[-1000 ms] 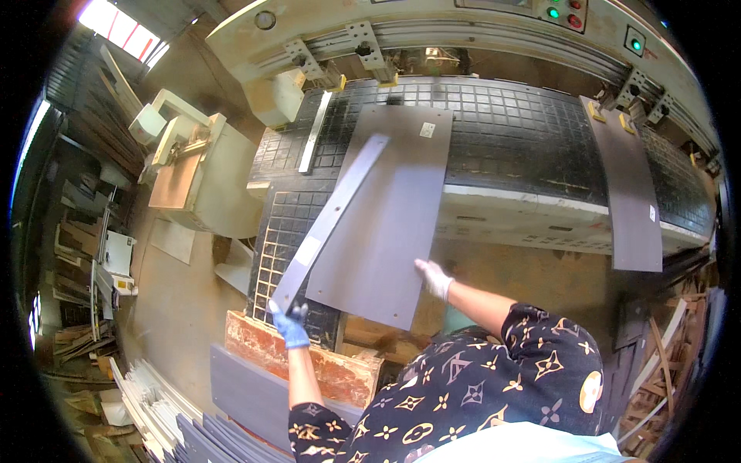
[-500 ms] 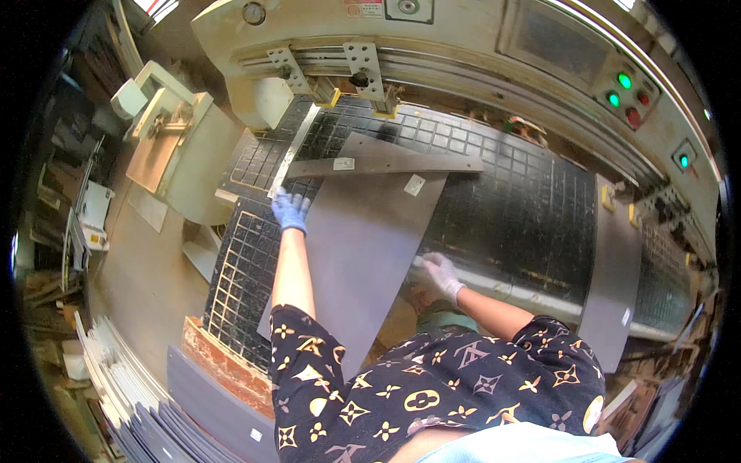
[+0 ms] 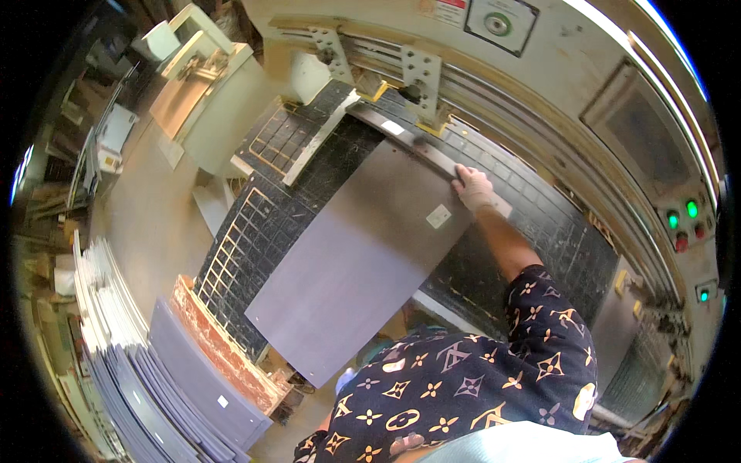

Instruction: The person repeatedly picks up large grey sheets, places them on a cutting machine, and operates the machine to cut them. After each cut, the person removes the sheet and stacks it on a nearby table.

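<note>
Your left hand, in a pale blue glove (image 3: 345, 380), has dropped from the metal bar at the left to the near end of the wide, flat grey rectangular panel (image 3: 355, 255); your sleeve covers most of it, so you cannot tell whether its fingers grip or hang loose. The panel lies slanted across the table, its near end jutting past the edge. Your right hand, in a whitish glove (image 3: 473, 187), has gone from beside the panel's right edge to the far end, its fingers now curled around the narrow grey-brown strip (image 3: 434, 157). That strip, earlier askew across the panel, now runs along its far edge.

Around you, nearest at left, stand stacked grey boards (image 3: 147, 409), then a worn red-brown wooden block (image 3: 224, 339). The black gridded table (image 3: 301, 204) spreads beyond; at right lies another grey panel (image 3: 610, 332). The long pale metal bar (image 3: 320, 143) blocks the strip's left end, and perforated metal brackets (image 3: 424, 68) crowd its far side.
</note>
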Tool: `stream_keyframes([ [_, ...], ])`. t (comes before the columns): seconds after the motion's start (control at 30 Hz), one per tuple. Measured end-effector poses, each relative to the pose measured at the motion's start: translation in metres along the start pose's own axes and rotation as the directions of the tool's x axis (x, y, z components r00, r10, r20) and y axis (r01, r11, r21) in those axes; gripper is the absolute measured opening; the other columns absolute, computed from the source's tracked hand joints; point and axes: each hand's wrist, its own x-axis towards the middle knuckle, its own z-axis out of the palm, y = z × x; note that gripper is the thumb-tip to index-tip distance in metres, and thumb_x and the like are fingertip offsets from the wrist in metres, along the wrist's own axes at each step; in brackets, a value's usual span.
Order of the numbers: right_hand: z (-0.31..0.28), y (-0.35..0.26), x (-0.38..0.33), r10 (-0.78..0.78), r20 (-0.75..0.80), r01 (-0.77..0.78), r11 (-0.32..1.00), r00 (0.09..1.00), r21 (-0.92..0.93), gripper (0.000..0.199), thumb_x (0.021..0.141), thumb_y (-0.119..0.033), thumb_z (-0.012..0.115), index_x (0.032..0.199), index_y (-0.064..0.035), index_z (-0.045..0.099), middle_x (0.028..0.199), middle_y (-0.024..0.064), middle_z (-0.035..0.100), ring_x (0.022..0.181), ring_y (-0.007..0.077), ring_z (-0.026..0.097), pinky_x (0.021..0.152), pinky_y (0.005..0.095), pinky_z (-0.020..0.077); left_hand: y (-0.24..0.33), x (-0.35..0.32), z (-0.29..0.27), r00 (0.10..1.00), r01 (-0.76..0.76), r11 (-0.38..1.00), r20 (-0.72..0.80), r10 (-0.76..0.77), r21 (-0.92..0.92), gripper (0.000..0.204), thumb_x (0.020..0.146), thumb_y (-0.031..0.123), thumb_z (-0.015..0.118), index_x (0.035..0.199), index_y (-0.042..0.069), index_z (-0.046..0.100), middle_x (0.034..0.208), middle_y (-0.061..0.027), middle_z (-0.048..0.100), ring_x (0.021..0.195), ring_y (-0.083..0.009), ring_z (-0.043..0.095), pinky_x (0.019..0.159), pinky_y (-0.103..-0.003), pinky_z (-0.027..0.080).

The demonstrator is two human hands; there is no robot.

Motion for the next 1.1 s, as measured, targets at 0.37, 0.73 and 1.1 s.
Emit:
stream_keyframes([
  [0.37, 0.006, 0.002, -0.012, -0.153, -0.459, 0.173, 0.985, 0.875, 0.003, 0.050, 0.068, -0.026, 0.062, 0.112, -0.0075, 0.049, 0.115, 0.0189, 0.046, 0.107, 0.0327, 0.041, 0.087, 0.0434, 0.0319, -0.023, 0.041, -0.043, 0.903, 0.160, 0.854, -0.276, -0.329, -0.494, 0.066, 0.077, 0.047, 0.055, 0.123, 0.003, 0.036, 0.116, -0.0107, 0.047, 0.098, -0.0256, 0.051, 0.082, -0.038, 0.043],
  [0.73, 0.048, -0.068, -0.099, -0.010, -0.078, 0.001, 0.994, 0.997, -0.105, 0.063, 0.078, -0.046, 0.046, 0.130, -0.0157, 0.029, 0.136, 0.0162, 0.021, 0.122, 0.0447, 0.016, 0.100, 0.0498, 0.0116, -0.026, 0.077, -0.017, 0.934, 0.331, 0.612, 0.155, -0.323, -0.719, 0.063, 0.070, 0.046, 0.063, 0.120, 0.016, 0.039, 0.118, -0.0014, 0.048, 0.106, -0.0240, 0.046, 0.082, -0.050, 0.038],
  [1.1, 0.036, -0.043, -0.005, 0.001, -0.045, -0.007, 0.989, 0.999, -0.146, 0.065, 0.078, -0.047, 0.046, 0.132, -0.0175, 0.026, 0.138, 0.0169, 0.017, 0.124, 0.0438, 0.016, 0.101, 0.0476, 0.0129, 0.041, 0.072, 0.056, 0.934, 0.325, 0.648, 0.124, -0.336, -0.689, 0.058, 0.071, 0.043, 0.064, 0.118, 0.022, 0.039, 0.119, -0.0005, 0.045, 0.104, -0.0251, 0.045, 0.075, -0.052, 0.038],
])
